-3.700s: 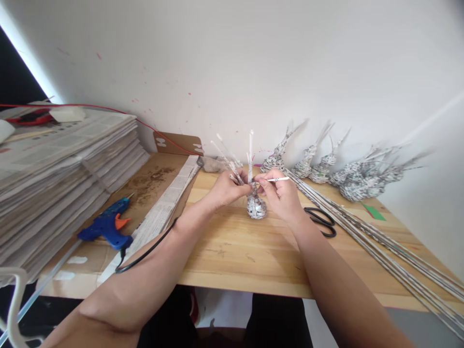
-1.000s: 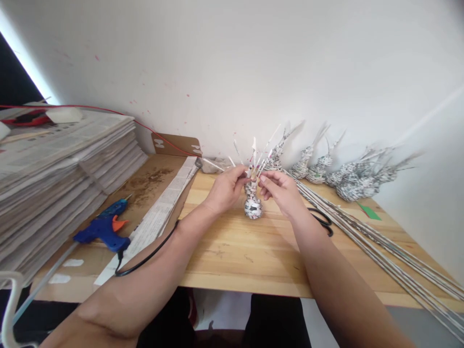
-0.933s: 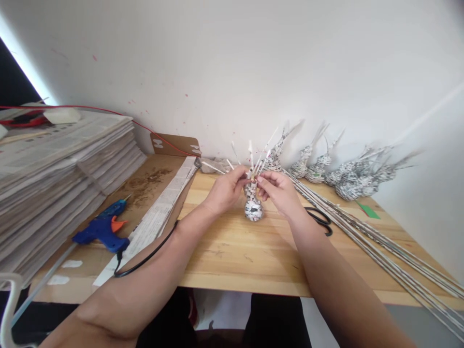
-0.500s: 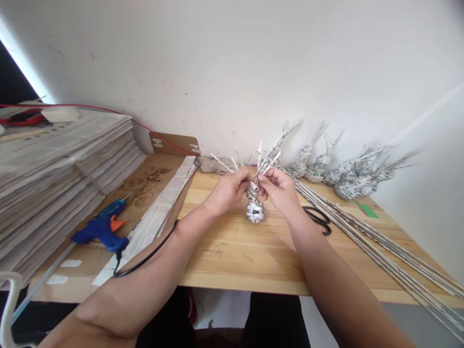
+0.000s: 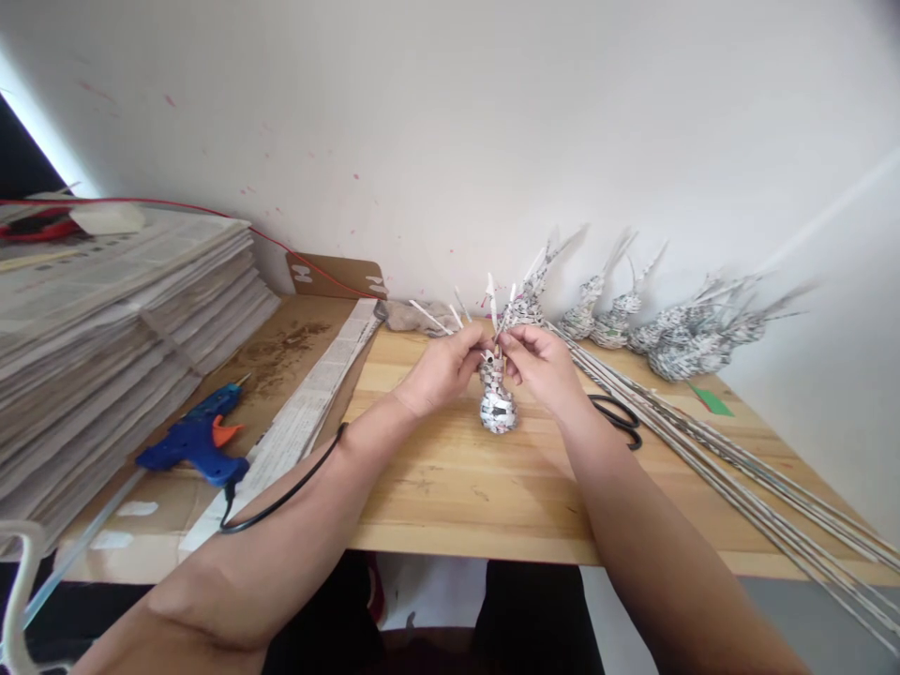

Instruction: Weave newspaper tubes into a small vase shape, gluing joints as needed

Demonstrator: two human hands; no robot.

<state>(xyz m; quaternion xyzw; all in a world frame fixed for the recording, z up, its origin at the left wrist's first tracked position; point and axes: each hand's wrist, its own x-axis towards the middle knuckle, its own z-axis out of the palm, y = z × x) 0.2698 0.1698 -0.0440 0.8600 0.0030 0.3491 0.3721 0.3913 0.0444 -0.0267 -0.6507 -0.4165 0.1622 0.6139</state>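
A small woven newspaper vase [image 5: 498,411], round at the bottom with a narrow neck, is between my hands over the wooden table. Several rolled paper ends [image 5: 491,292] stick up and outward from its top. My left hand [image 5: 454,366] is closed around the left side of the neck, its fingertips at the rim. From the right, my right hand [image 5: 538,361] pinches a paper tube at the rim with thumb and forefinger. My fingers hide part of the neck.
Similar woven pieces [image 5: 693,342] stand along the wall at right. Long paper tubes [image 5: 703,441] and black-handled scissors [image 5: 615,417] lie on the right. At left are a blue glue gun [image 5: 201,436], newspaper strips [image 5: 302,403] and a tall newspaper stack [image 5: 141,319].
Earlier my right hand held a tube pointing out to the right; that tube no longer sticks out there. The upright ends have shifted, and both hands stay at the neck.
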